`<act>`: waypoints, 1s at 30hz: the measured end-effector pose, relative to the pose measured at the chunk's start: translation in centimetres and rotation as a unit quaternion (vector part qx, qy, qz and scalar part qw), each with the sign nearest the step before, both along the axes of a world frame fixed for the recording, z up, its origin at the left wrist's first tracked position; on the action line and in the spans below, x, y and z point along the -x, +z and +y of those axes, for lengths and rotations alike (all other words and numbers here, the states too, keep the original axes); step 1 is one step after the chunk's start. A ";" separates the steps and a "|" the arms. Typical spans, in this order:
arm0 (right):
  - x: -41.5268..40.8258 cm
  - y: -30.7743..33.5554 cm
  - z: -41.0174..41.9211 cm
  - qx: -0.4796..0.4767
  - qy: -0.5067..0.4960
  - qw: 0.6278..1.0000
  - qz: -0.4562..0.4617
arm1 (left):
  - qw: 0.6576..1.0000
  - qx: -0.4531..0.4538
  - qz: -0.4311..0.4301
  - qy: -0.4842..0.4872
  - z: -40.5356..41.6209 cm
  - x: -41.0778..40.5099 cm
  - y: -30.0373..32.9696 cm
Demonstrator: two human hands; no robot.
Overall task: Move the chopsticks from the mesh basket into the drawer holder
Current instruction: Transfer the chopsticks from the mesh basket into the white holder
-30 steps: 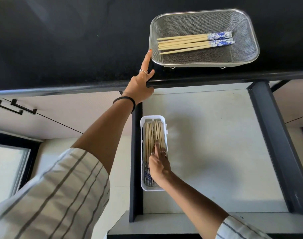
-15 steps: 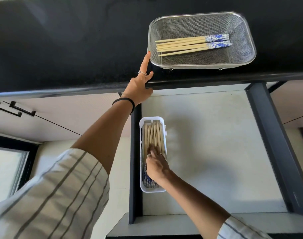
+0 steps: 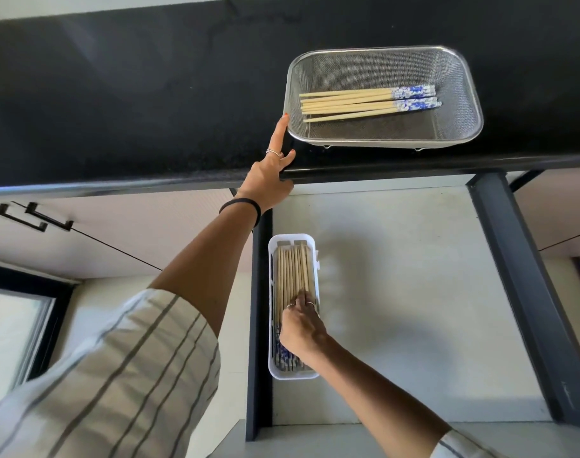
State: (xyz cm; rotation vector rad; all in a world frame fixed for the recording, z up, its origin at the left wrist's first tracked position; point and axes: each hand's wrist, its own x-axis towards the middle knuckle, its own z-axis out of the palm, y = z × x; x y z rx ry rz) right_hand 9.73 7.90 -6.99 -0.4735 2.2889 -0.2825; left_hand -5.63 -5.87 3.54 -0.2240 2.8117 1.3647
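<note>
A steel mesh basket [image 3: 460, 127] sits on the black counter at the upper right. Inside lie several bamboo chopsticks [image 3: 348, 104] with blue-and-white ends pointing right. My left hand [image 3: 270, 180] rests at the counter's edge, its index finger stretched up to touch the basket's left rim. A white drawer holder [image 3: 293, 375] stands at the left side of the open drawer, filled with several chopsticks [image 3: 290, 269]. My right hand [image 3: 300, 327] lies in the holder with its fingers on those chopsticks.
The open drawer has a pale floor [image 3: 397, 309] to the right of the holder and dark metal side rails [image 3: 526, 292]. The black counter [image 3: 116, 100] stretches to the left. Black cabinet handles [image 3: 34, 218] show at the left.
My right hand has slid back along the chopsticks in the holder, toward their patterned ends. The left hand stays at the basket's rim.
</note>
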 end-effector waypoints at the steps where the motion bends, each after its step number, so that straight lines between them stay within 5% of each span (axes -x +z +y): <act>1: 0.1 0.1 -0.1 -0.006 0.006 1.000 -0.003 | 1.000 0.001 -0.002 0.002 0.0 0.1 -0.1; 9: 0.0 1.1 0.1 -0.022 0.006 1.000 -0.006 | 1.000 0.015 -0.022 -0.003 0.1 0.2 -0.1; 14: 1.6 5.5 0.7 0.102 -0.090 0.991 -0.020 | 1.000 -0.008 -0.017 -0.010 0.0 0.1 -0.2; 18: 5.6 11.8 2.9 0.222 -0.173 0.955 0.096 | 1.000 -0.009 -0.022 0.001 0.2 0.0 -0.2; 24: 13.6 19.8 6.3 0.395 -0.238 0.843 0.277 | 1.000 0.000 -0.022 -0.002 0.4 -0.4 0.0; 26: 17.3 20.7 6.9 0.360 -0.217 0.843 0.334 | 1.000 -0.002 -0.027 -0.005 0.4 -0.5 0.3; 30: 24.9 19.7 7.4 0.216 -0.182 0.902 0.325 | 0.999 -0.005 -0.036 -0.013 0.5 -0.4 0.5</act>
